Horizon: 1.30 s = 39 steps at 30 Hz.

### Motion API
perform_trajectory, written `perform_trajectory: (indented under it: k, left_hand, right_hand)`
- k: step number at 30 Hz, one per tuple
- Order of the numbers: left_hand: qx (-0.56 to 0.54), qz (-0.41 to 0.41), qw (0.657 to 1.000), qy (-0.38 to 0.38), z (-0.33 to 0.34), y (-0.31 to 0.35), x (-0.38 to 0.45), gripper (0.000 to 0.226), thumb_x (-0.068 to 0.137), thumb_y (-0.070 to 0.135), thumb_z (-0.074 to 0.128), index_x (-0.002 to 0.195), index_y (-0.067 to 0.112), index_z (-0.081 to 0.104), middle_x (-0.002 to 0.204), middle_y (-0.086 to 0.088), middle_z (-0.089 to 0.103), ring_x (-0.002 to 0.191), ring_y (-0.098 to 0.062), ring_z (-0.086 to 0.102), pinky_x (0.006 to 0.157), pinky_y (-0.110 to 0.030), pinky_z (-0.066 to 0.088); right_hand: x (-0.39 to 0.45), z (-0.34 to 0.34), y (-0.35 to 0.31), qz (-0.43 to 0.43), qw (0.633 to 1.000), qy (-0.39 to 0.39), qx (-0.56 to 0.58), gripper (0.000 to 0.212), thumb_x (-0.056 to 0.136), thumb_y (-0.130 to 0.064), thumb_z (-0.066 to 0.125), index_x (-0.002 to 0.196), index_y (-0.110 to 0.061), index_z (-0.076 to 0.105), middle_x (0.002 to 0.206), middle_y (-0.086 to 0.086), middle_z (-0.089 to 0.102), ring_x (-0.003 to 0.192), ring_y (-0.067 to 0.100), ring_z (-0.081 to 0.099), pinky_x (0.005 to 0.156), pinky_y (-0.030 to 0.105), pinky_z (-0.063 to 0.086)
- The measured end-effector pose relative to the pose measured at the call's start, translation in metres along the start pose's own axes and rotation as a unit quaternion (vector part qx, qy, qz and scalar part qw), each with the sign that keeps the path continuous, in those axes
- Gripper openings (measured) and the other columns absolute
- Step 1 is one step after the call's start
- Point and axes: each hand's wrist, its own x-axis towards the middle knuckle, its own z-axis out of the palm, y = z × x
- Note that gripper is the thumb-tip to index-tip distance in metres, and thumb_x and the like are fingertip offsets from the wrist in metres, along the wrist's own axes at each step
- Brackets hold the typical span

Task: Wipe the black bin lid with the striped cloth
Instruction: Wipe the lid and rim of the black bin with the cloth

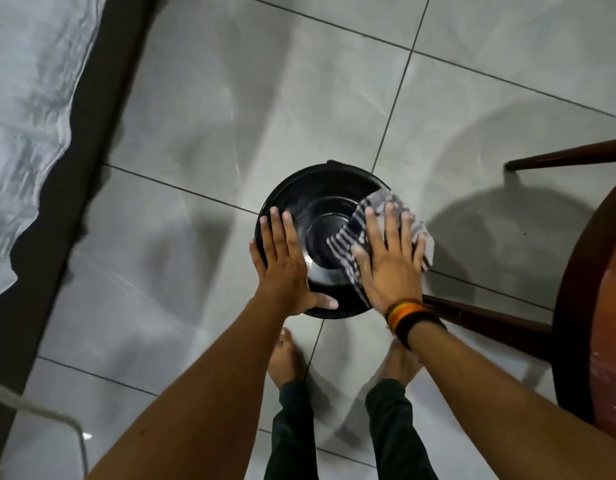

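Observation:
A round, glossy black bin lid [320,206] sits on top of a bin standing on the grey tiled floor, in the middle of the head view. The striped cloth [351,233], grey and white with dark stripes, lies spread over the lid's right half. My right hand [389,258] presses flat on the cloth with its fingers spread; a striped band circles its wrist. My left hand [285,261] rests flat on the lid's left rim, fingers apart, thumb hooked along the near edge. The bin body below the lid is hidden.
A dark wooden stool [576,296] stands at the right, one leg reaching close to the bin. A bed with a pale sheet [25,116] and dark frame runs along the left. My bare feet [285,358] stand just in front of the bin.

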Motion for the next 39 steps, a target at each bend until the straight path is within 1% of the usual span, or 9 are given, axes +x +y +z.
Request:
perform_trajectory:
  k: [3, 8, 11, 17, 22, 30, 35, 37, 39]
  left_hand:
    - [-0.003, -0.002, 1.000, 0.005, 0.002, -0.002, 0.000, 0.176, 0.047, 0.080, 0.084, 0.156, 0.006, -0.033, 0.162, -0.015, -0.045, 0.149, -0.036, -0.042, 0.123, -0.062, -0.018]
    - [0.023, -0.009, 1.000, -0.012, 0.002, -0.002, 0.002, 0.174, 0.049, 0.083, 0.081, 0.155, 0.003, -0.032, 0.159, -0.018, -0.048, 0.147, -0.037, -0.044, 0.123, -0.064, -0.016]
    - [0.008, -0.009, 1.000, -0.005, 0.002, -0.003, 0.003, 0.176, 0.046, 0.083, 0.081, 0.155, 0.004, -0.032, 0.160, -0.018, -0.046, 0.147, -0.038, -0.044, 0.121, -0.065, -0.019]
    - [-0.021, -0.010, 1.000, 0.014, 0.002, -0.002, -0.001, 0.177, 0.045, 0.080, 0.085, 0.157, 0.008, -0.030, 0.164, -0.014, -0.042, 0.150, -0.037, -0.041, 0.117, -0.059, -0.024]
    - [-0.017, -0.005, 1.000, 0.022, 0.002, -0.004, -0.001, 0.176, 0.045, 0.084, 0.082, 0.158, 0.005, -0.027, 0.164, -0.017, -0.039, 0.150, -0.039, -0.039, 0.113, -0.056, -0.030]
    - [-0.031, -0.027, 0.998, 0.041, 0.009, -0.008, -0.004, 0.183, 0.037, 0.086, 0.082, 0.158, 0.001, -0.025, 0.164, -0.024, -0.037, 0.150, -0.043, -0.037, 0.115, -0.066, -0.025]
    - [-0.084, -0.074, 0.993, 0.033, 0.010, -0.006, -0.013, 0.181, 0.041, 0.080, 0.087, 0.158, 0.005, -0.028, 0.164, -0.022, -0.038, 0.149, -0.042, -0.039, 0.119, -0.070, -0.018]
    - [-0.093, -0.079, 0.992, 0.030, 0.008, -0.006, -0.012, 0.179, 0.042, 0.077, 0.089, 0.158, 0.006, -0.027, 0.165, -0.021, -0.036, 0.150, -0.041, -0.038, 0.120, -0.070, -0.014]
    - [-0.099, -0.078, 0.992, 0.025, 0.007, -0.008, -0.009, 0.181, 0.041, 0.076, 0.090, 0.158, 0.007, -0.029, 0.165, -0.020, -0.037, 0.150, -0.040, -0.040, 0.120, -0.070, -0.016]
  right_hand:
    - [0.057, -0.009, -0.042, 0.024, 0.999, 0.004, 0.038, 0.062, 0.103, -0.051, 0.030, 0.159, -0.035, 0.009, 0.170, 0.003, 0.002, 0.156, 0.030, -0.005, 0.120, 0.066, -0.003]
    - [0.086, -0.017, -0.070, -0.198, 0.973, -0.055, -0.109, 0.058, 0.104, -0.052, 0.025, 0.158, -0.034, 0.015, 0.170, 0.003, 0.008, 0.156, 0.030, -0.002, 0.120, 0.066, -0.001]
    - [0.101, -0.030, -0.055, -0.237, 0.962, -0.066, -0.115, 0.059, 0.102, -0.057, 0.027, 0.157, -0.037, 0.018, 0.170, -0.001, 0.012, 0.156, 0.026, 0.004, 0.121, 0.065, 0.005]
    - [0.043, -0.014, -0.002, -0.029, 0.999, 0.018, 0.010, 0.058, 0.103, -0.048, 0.024, 0.158, -0.034, 0.013, 0.170, 0.001, 0.009, 0.156, 0.026, 0.005, 0.122, 0.062, 0.007]
    - [0.035, -0.005, -0.035, 0.037, 0.999, 0.028, 0.016, 0.060, 0.104, -0.039, 0.028, 0.160, -0.029, 0.010, 0.170, 0.009, 0.002, 0.156, 0.033, -0.002, 0.120, 0.068, 0.001]
    - [0.061, -0.009, -0.066, -0.237, 0.964, -0.025, -0.118, 0.055, 0.106, -0.038, 0.030, 0.158, -0.032, 0.017, 0.170, 0.004, 0.005, 0.156, 0.032, -0.004, 0.121, 0.066, 0.000]
    - [0.006, -0.011, -0.013, -0.392, 0.895, -0.078, -0.198, 0.066, 0.097, -0.028, 0.052, 0.157, -0.031, 0.024, 0.169, 0.006, 0.014, 0.155, 0.033, 0.009, 0.123, 0.061, 0.009]
    - [-0.016, -0.014, 0.016, -0.364, 0.908, -0.093, -0.187, 0.068, 0.097, -0.024, 0.054, 0.156, -0.034, 0.023, 0.169, 0.003, 0.014, 0.156, 0.030, 0.008, 0.124, 0.059, 0.009]
    - [-0.026, -0.020, 0.032, -0.246, 0.959, -0.075, -0.116, 0.063, 0.101, -0.028, 0.050, 0.156, -0.038, 0.020, 0.169, 0.000, 0.011, 0.156, 0.028, 0.005, 0.124, 0.059, 0.009]
